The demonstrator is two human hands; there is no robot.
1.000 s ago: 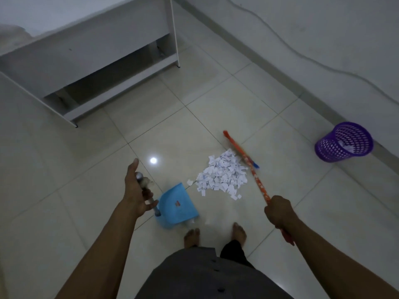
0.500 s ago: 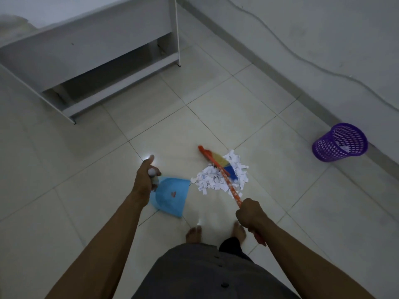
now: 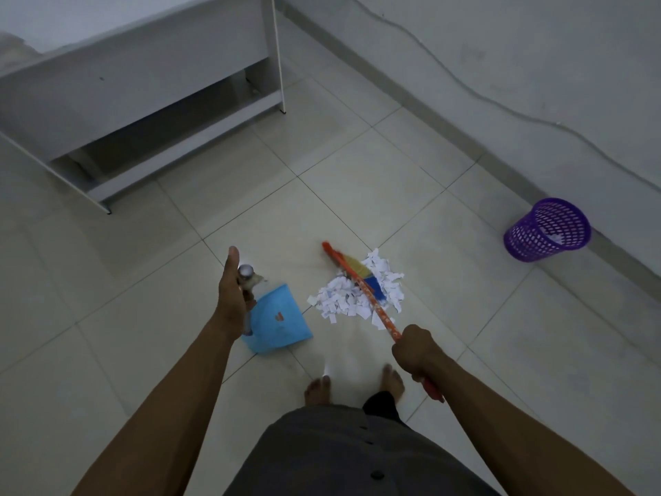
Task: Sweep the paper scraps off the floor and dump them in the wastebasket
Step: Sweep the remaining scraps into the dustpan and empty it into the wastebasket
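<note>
1. The fingers of the left hand (image 3: 232, 298) curl round the silver-capped handle (image 3: 245, 272) of the blue dustpan (image 3: 279, 320), with the thumb straight. The fingers of the right hand (image 3: 415, 349) are clenched round the orange broom (image 3: 384, 320) near its upper end.
2. A second ago the broom lay along the far side of the pile. Now its stick crosses the pile, with the blue and yellow head (image 3: 372, 284) on top of the paper.
3. The paper scraps (image 3: 339, 302) sit mid-floor, bunched tighter than before, just right of the dustpan's lip. One scrap (image 3: 312, 300) lies between them.
4. The tiled floor (image 3: 357, 173) meets the grey wall (image 3: 500, 48) along its right edge. A cable (image 3: 465, 91) runs along the wall.
5. A white desk (image 3: 125, 84) stands at the floor's far left corner.
6. The purple wastebasket (image 3: 547, 229) stands at the wall edge, well apart from the pile.
7. Two bare feet (image 3: 318, 390) stand just behind the scraps.
</note>
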